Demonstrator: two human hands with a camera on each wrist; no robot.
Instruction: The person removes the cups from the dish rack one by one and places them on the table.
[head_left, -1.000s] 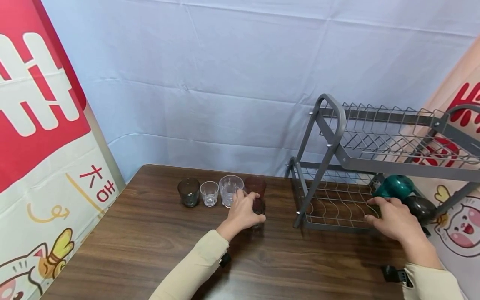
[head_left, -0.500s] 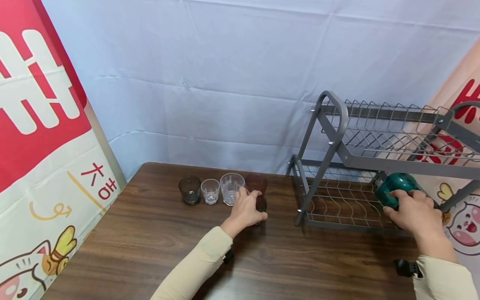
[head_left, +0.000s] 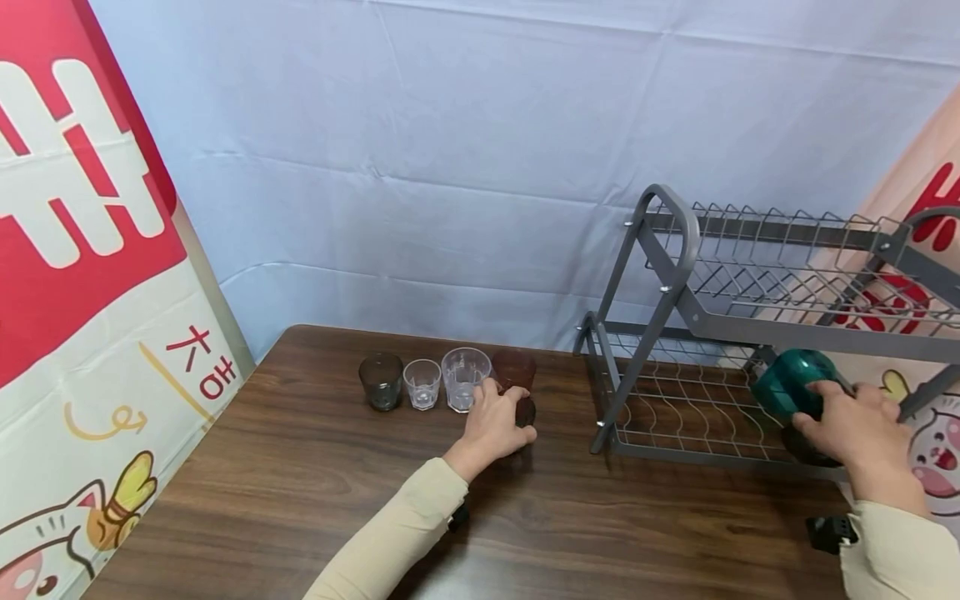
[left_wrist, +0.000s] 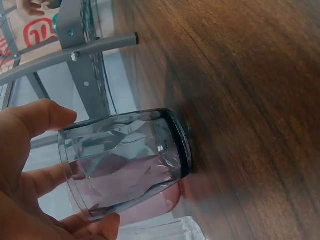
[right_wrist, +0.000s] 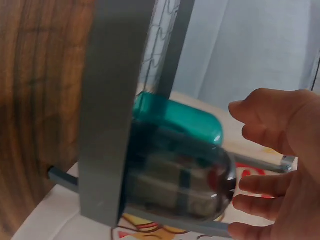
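My left hand (head_left: 491,423) grips a smoky grey tumbler (left_wrist: 127,155) by the rim, thumb on one side and fingers on the other. The tumbler stands upright on the table, partly hidden by the hand in the head view. Over the right end of the rack's lower tier is my right hand (head_left: 858,423), its fingers spread and loosely bent. They lie at the rounded end of a dark glass (right_wrist: 185,180); whether they touch it I cannot tell. Beside that glass a teal glass (right_wrist: 195,122) lies tilted on the tier.
A grey two-tier dish rack (head_left: 675,325) stands at the table's right. Left of my left hand are a dark glass (head_left: 382,383), a small clear glass (head_left: 423,385) and a larger clear glass (head_left: 465,379). A reddish glass (head_left: 513,367) stands behind the held tumbler.
My right hand has moved rightward over the teal and dark glasses. The dark glass shows farther left and nearer the front, and the teal one has shifted slightly. The left hand keeps its grip.
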